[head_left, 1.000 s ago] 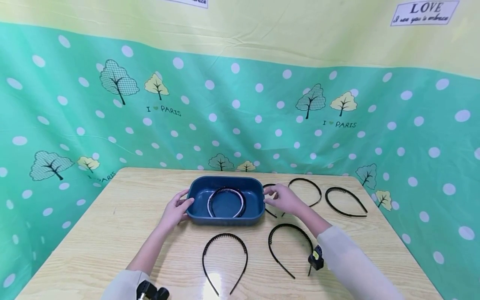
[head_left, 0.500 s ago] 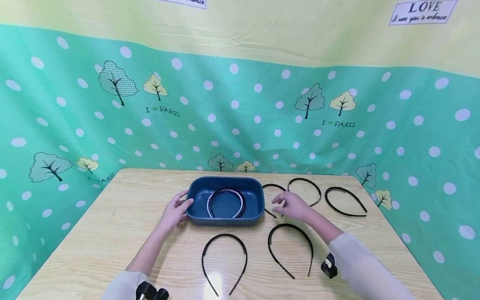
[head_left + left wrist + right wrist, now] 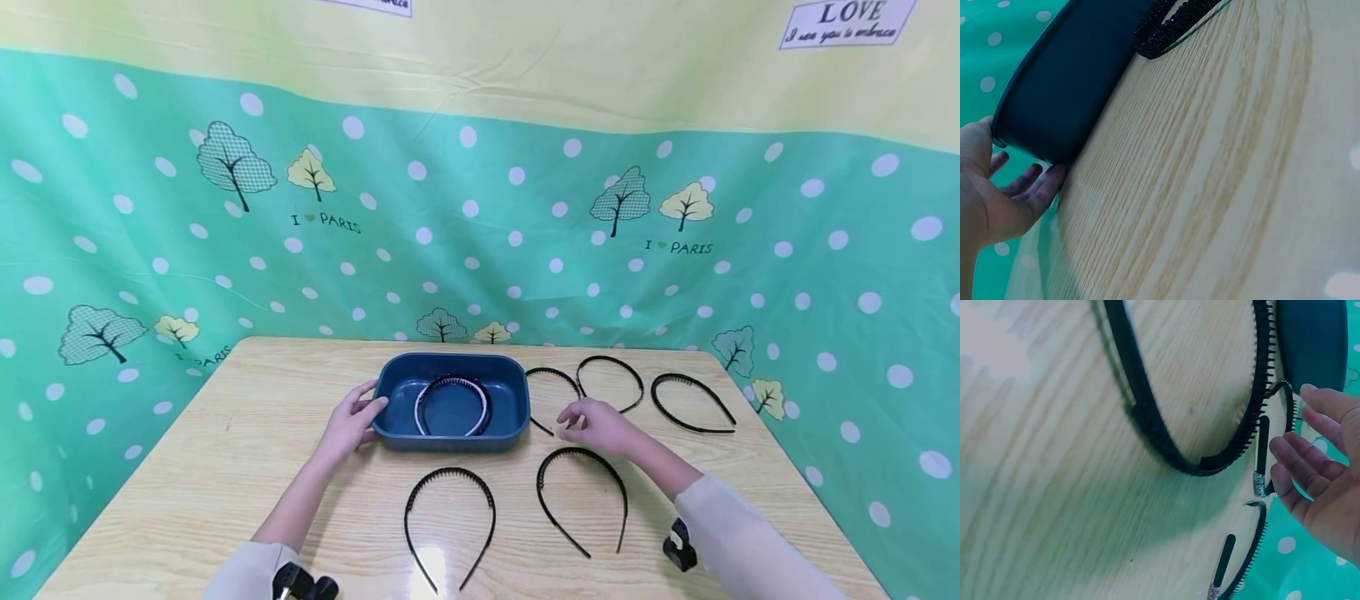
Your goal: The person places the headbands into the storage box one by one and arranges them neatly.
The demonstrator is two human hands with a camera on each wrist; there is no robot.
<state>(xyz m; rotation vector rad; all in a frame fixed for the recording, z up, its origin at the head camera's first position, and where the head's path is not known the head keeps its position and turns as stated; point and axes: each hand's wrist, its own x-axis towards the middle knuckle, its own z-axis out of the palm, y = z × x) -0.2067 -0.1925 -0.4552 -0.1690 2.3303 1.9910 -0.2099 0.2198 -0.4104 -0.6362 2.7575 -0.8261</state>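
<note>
My left hand point(image 3: 348, 425) grips the left end of a dark blue plastic bin point(image 3: 397, 442), thumb on the rim; in the left wrist view its fingers point(image 3: 1047, 184) reach the bin's lower edge. A white-toned headband point(image 3: 417, 408) and a dark headband point(image 3: 488, 408) lie inside the bin. To the right of it, my right hand point(image 3: 600, 425) hovers with loosely bent fingers and holds nothing. Its fingertips overlap the lower ends of a black toothed headband point(image 3: 551, 371) in the head view. The right wrist view shows the fingers apart, thumb toward the bin.
Two more black headbands point(image 3: 611, 360) point(image 3: 693, 429) lie at the back right. Nearer the front are a toothed headband point(image 3: 450, 471) and another black headband point(image 3: 581, 451). A green dotted curtain point(image 3: 480, 233) hangs behind the wooden table point(image 3: 247, 417).
My right hand has let go of the bin's right end and moved right and slightly toward me, over the headband beside it. The left hand has stayed on the bin.
</note>
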